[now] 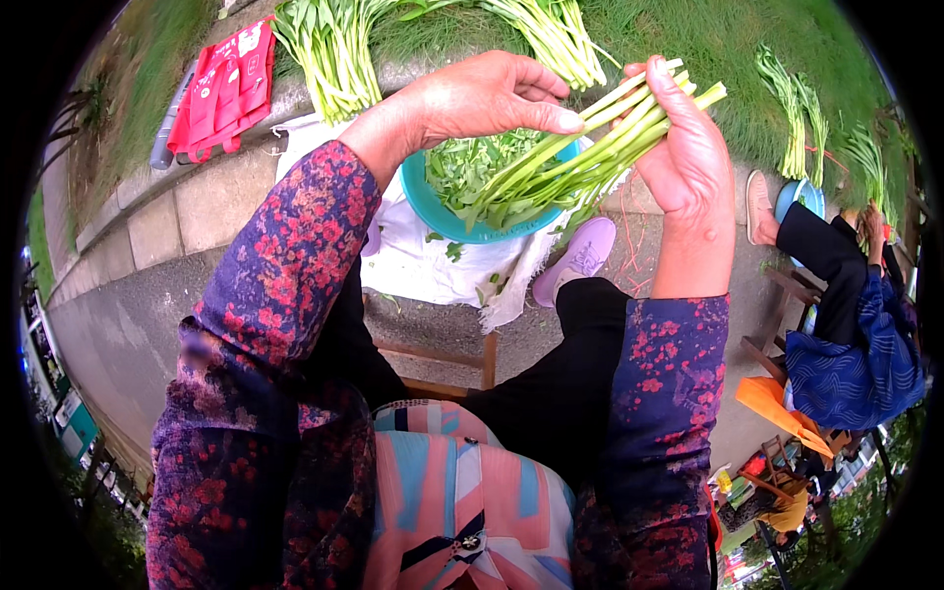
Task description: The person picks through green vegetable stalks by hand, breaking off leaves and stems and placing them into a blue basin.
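Note:
A bunch of leafy green stems (612, 128), which looks like water spinach, slants over a turquoise basin (411, 187). My right hand (691, 147) grips it near the pale cut ends, with the thumb along the top; the leafy ends hang down toward the basin. My left hand (482, 95) is beside the stems, its thumb tip at their edge. Its fingers are bent and apart from the thumb, and nothing shows held in them. Inside the basin lie loose torn green leaves (467, 169). My left hand and the stems cover part of its rim.
Under the basin spreads a white cloth (413, 264) with leaf scraps. More bunches of greens (334, 59) rest along the curb, near a red bag (231, 88). At right, another person (855, 334) sits by a blue basin (798, 202) and greens. An orange bag (782, 413) lies nearby.

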Demonstrator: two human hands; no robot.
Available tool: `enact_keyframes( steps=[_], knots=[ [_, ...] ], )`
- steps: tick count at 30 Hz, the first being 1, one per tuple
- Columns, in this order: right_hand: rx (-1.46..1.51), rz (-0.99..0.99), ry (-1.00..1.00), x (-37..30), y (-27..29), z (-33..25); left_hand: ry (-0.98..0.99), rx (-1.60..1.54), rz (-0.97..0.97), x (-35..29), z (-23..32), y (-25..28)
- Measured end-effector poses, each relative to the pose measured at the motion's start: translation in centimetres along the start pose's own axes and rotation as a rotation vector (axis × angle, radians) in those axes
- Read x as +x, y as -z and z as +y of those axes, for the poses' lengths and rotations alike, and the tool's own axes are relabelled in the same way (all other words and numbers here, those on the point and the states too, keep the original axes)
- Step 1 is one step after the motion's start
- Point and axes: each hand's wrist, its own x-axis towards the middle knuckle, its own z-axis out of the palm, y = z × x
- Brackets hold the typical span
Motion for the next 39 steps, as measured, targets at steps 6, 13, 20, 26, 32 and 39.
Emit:
enact_keyframes(
  steps=[6,13,20,26,32,39],
  knots=[
    [0.046,0.015,-0.018,-0.3,-1.1,1.5,0.014,-0.081,-0.114,-0.1,-0.8,-3.3],
    [-0.040,-0.076,0.024,-1.2,-3.1,1.0,0.062,-0.335,-0.172,-0.3,-0.9,-4.8],
    [-0.235,0.232,0.260,-0.4,0.2,-0.4,0.059,-0.473,-0.118,-1.2,0.2,-3.2],
    [-0.445,0.096,0.204,-1.4,-1.9,-0.2,0.105,-0.458,-0.069,-1.7,0.1,-2.7],
    [-0.434,0.040,0.152,-1.3,-2.0,0.4,0.098,-0.462,-0.115,-1.5,-0.3,-3.6],
    [-0.464,-0.032,0.149,-1.0,-0.6,0.2,0.079,-0.505,-0.127,-1.4,-0.8,-3.1]
  ],
)
